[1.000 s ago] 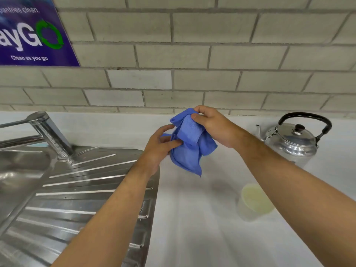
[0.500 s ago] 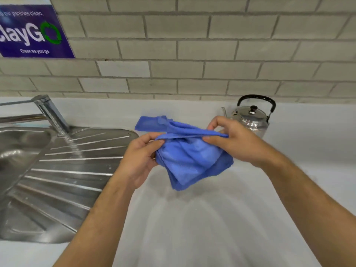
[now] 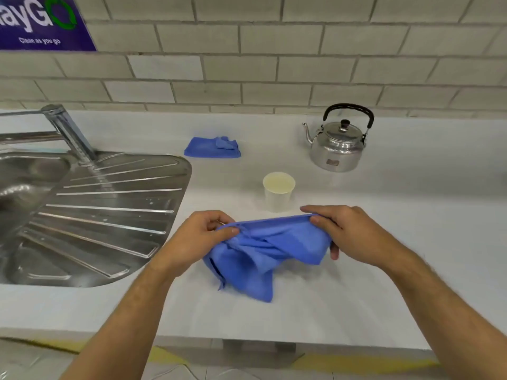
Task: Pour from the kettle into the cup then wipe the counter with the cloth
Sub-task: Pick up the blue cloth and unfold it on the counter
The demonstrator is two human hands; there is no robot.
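Wiping stage by the look of it, with the pour judged done: cup standing filled with pale liquid, kettle parked upright far right near the tiled wall. Left hand pinching the near-left end of the blue cloth, right hand gripping its right end, top hem stretched taut between them just near of the cup. Best next: fold or bunch into a flat pad, press onto the tabletop under one palm, sweep in long overlapping strokes, steering wide of the cup (full, light, probably easy to tip). Cloth itself thin, soft and limp, draped in loose folds, lower corners hanging to or just above the tabletop; contact hard to tell. Likely to drag and crumple unless held flat. Second blue cloth lying folded far behind, beside the sink drainer, untouched.
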